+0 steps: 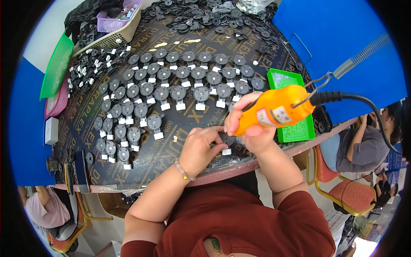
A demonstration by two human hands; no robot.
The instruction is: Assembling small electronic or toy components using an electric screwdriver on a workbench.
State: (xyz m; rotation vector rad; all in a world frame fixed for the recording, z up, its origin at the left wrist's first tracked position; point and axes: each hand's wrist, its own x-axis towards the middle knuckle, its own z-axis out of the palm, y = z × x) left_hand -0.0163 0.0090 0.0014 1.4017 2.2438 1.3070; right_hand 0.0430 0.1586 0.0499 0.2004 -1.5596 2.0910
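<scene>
My right hand (259, 138) is wrapped round an orange electric screwdriver (278, 107), which hangs by a hook from a coiled spring (361, 55) and trails a black cable. The tool's tip is hidden behind my fingers. Beside it, close to the table's near edge, my left hand (199, 147) pinches a black round plastic part (227, 138) with a white tab; the fingers cover part of it. Beyond my hands, many similar black round parts with white tabs (201, 94) lie in curved rows across the dark printed table.
At the right stands a green tray (309, 128). Loose black discs (184, 19) are heaped at the far edge. Black-and-white pieces (92, 68), a beige basket (115, 36) and a green basket (58, 66) are at left. Pliers (69, 171) lie front left. Other people sit at both sides.
</scene>
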